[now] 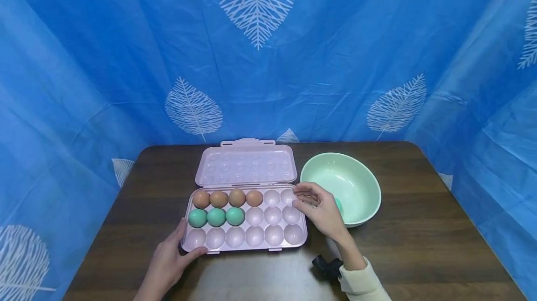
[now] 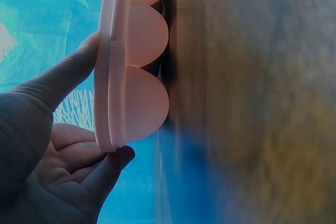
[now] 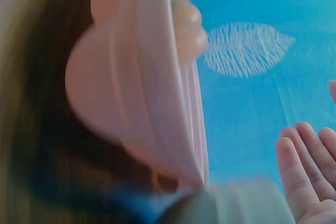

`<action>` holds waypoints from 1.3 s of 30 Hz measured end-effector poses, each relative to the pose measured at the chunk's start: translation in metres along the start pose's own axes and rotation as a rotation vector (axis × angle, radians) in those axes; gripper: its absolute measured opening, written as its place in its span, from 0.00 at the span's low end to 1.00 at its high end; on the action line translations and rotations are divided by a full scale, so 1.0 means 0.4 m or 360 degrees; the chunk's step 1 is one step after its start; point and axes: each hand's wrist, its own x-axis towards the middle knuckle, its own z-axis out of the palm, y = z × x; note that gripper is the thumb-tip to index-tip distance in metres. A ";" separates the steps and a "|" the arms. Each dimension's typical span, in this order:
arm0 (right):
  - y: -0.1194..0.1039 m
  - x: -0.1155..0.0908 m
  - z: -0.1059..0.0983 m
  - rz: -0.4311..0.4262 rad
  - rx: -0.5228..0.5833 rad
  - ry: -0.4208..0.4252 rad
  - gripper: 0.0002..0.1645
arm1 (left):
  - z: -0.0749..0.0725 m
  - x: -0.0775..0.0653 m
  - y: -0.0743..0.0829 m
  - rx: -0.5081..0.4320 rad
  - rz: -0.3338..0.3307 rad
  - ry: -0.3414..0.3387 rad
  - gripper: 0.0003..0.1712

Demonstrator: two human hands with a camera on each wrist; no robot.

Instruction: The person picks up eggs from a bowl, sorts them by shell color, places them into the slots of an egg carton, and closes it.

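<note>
A pale pink egg carton (image 1: 274,236) lies with its lid (image 1: 246,166) folded back. Several brown eggs (image 1: 237,197) fill the left part of its back row, and three green eggs (image 1: 216,217) sit in the middle row at the left. My left hand (image 1: 168,259) grips the front left corner, its thumb on the rim (image 2: 105,77) and its fingers around the side. Over the right end of the carton, my right hand (image 1: 320,208) hangs with loosely bent fingers and nothing visible in them. In the right wrist view its fingers (image 3: 296,166) look fairly straight.
A light green bowl (image 1: 356,189) stands just right of the carton, with a green egg (image 1: 339,205) inside, partly hidden by my right hand. Below my right wrist is a black object (image 1: 327,266). A blue leaf-patterned curtain (image 1: 293,91) surrounds the brown wooden table (image 1: 419,245).
</note>
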 end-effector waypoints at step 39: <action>0.009 0.019 -0.188 0.0455 -0.0985 -0.0289 0.30 | 0.003 -0.004 -0.001 -0.0014 0.0065 0.0100 0.59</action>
